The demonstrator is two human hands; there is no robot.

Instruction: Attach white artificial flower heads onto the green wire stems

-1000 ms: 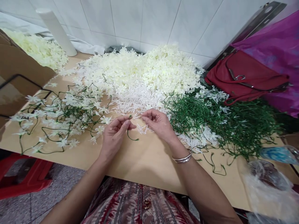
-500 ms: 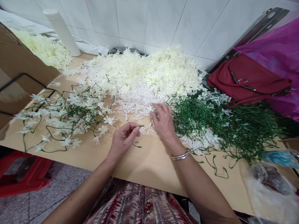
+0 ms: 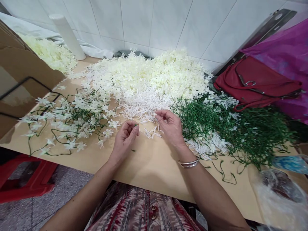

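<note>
- Stem (image 3: 136, 125) is in my left hand (image 3: 125, 136), pinched between thumb and finger, with just its green tip peeking out at the top. There's a green end (image 3: 133, 150) showing below the hand too, probably the same piece, but I can't see the length between.
- What's changed: half a second ago that tip stuck out well past my fingertips toward the right. Now it sits close in, and less of the tail shows.
- My right hand (image 3: 171, 126) has changed too. It was spread over the white bits (image 3: 141, 102); now thumb and first finger are drawn together at the pile's near edge. There's a pale speck at the fingertips, but with all that white behind it I honestly can't tell whether I'm gripping one or not.
- What that means for the work, as I read it: left is minding the stem, right is busy with the bits. The hands are near each other but apart, and nothing's joined to that tip that I can see.
- Around me: a small cluster (image 3: 153, 132) of bits lies on the table (image 3: 149, 166) between my hands. Flowers on stems (image 3: 81, 112) are over to my left, loose petals (image 3: 179, 72) heap up at the back, and the green pile (image 3: 199, 117) is just beside my right hand.
</note>
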